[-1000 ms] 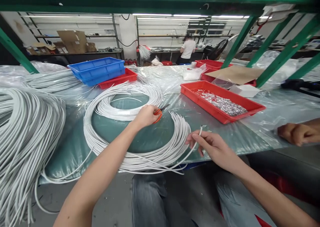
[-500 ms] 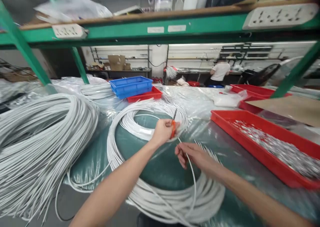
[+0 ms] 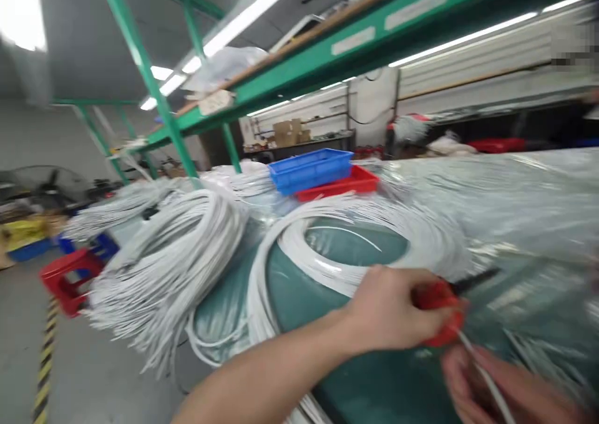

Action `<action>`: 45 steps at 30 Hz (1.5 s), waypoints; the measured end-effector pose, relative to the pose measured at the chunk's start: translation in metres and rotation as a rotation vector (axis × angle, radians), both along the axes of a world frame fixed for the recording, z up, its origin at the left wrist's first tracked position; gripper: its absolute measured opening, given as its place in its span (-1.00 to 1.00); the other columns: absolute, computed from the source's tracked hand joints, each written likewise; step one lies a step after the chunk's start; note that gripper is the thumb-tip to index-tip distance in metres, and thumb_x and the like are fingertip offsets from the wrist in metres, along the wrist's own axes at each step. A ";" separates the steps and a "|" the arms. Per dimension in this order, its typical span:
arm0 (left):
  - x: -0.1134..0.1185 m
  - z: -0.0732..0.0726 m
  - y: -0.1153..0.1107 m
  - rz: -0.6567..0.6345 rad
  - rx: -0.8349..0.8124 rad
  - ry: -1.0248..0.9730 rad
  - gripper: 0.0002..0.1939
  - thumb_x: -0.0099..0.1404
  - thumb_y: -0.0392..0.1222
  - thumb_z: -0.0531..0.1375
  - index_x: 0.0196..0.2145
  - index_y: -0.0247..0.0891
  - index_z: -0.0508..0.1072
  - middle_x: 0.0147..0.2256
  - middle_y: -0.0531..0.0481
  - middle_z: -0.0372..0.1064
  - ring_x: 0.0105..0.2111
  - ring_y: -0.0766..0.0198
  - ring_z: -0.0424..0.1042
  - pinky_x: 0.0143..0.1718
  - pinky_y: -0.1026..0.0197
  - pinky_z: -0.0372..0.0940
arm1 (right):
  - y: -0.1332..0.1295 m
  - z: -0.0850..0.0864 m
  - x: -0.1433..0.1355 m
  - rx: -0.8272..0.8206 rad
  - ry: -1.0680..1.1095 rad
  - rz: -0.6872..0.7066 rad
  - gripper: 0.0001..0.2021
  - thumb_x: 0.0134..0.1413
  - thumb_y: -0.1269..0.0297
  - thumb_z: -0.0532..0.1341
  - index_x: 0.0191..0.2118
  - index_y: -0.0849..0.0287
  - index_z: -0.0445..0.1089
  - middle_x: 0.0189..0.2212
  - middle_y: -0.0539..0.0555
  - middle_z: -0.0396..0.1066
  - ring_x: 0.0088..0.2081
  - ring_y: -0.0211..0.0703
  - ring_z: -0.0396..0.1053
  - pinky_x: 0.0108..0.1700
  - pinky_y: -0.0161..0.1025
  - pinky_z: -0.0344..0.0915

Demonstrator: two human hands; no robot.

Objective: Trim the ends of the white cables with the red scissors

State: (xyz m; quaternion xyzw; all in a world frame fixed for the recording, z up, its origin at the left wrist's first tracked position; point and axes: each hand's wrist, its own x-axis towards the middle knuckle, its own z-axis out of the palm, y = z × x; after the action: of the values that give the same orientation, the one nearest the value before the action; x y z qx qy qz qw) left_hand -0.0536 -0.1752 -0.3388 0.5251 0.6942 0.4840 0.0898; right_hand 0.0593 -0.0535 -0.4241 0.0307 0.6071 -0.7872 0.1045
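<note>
My left hand [image 3: 397, 312] is closed on the red-orange handles of a pair of scissors [image 3: 437, 312], whose dark blades point right. Just below and to the right, my right hand [image 3: 491, 380], blurred, has its fingers closed round a white cable [image 3: 486, 377]. The upper end of that cable lies close to the scissor handles. Behind and left of my hands, a coil of white cables [image 3: 262, 287] rests on the green tabletop [image 3: 365, 374], with a smaller coil [image 3: 322, 271] inside its far part.
A large bundle of white cables [image 3: 178, 268] hangs over the table's left edge. Blue tray [image 3: 311, 169] and red tray [image 3: 339, 184] stand at the back. A green shelf frame [image 3: 281, 87] crosses above. A red stool [image 3: 70, 280] is on the floor at left.
The view has swung left and closer to the table. My left hand, with the scissors, and my right hand, with the cable, now appear lower, farther right and nearer the camera.
</note>
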 end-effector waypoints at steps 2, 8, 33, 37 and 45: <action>0.010 0.004 -0.003 -0.027 -0.021 0.008 -0.73 0.25 -0.10 0.16 -0.53 -0.28 0.30 -0.59 0.13 0.12 -0.55 0.44 0.07 -0.52 0.36 0.02 | -0.019 0.022 0.019 0.014 0.081 -0.285 -0.45 0.13 -0.27 0.06 -0.56 0.14 0.28 -0.69 0.01 0.14 -0.64 -0.28 0.14 -0.54 -0.31 0.10; -0.003 0.001 0.001 0.090 0.048 0.156 -0.77 0.22 -0.16 0.21 -0.54 -0.30 0.36 -0.59 0.13 0.18 -0.54 0.44 0.11 -0.49 0.37 0.07 | -0.032 0.046 0.018 0.006 0.233 -0.395 -0.62 0.32 0.08 -0.04 -0.43 0.20 0.26 -0.66 -0.08 0.09 -0.62 -0.33 0.08 -0.56 -0.36 0.04; -0.015 0.023 -0.009 -0.308 -0.407 -0.046 -0.53 0.18 0.02 0.27 -0.61 -0.30 0.13 -0.61 0.15 0.00 -0.56 0.45 -0.03 -0.54 0.34 -0.10 | -0.033 0.069 0.033 -0.121 0.237 -0.672 -0.66 0.15 0.06 0.17 -0.50 0.18 0.20 -0.63 -0.18 -0.24 -0.64 -0.44 -0.33 -0.66 -0.44 -0.26; -0.013 0.029 -0.012 -0.368 -0.453 -0.071 -0.55 0.19 0.03 0.26 -0.60 -0.30 0.17 -0.61 0.14 0.05 -0.57 0.44 -0.01 -0.54 0.34 -0.06 | -0.032 0.067 0.033 -0.106 0.264 -0.649 -0.65 0.17 0.05 0.17 -0.50 0.18 0.21 -0.62 -0.17 -0.24 -0.63 -0.43 -0.32 -0.66 -0.44 -0.25; -0.007 0.026 -0.010 -0.346 -0.469 -0.026 -0.56 0.14 0.04 0.29 -0.59 -0.30 0.20 -0.58 0.15 -0.08 -0.54 0.43 -0.10 -0.56 0.34 -0.14 | -0.032 0.063 0.033 -0.096 0.277 -0.652 -0.68 0.15 0.07 0.19 -0.47 0.21 0.28 -0.64 -0.18 -0.20 -0.65 -0.45 -0.30 -0.67 -0.44 -0.26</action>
State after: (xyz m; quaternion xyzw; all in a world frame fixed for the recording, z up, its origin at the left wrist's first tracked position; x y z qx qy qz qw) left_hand -0.0608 -0.1856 -0.3125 0.5944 0.6860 0.2946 0.2989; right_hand 0.0927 -0.0851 -0.3613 0.1107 0.5360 -0.8036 -0.2340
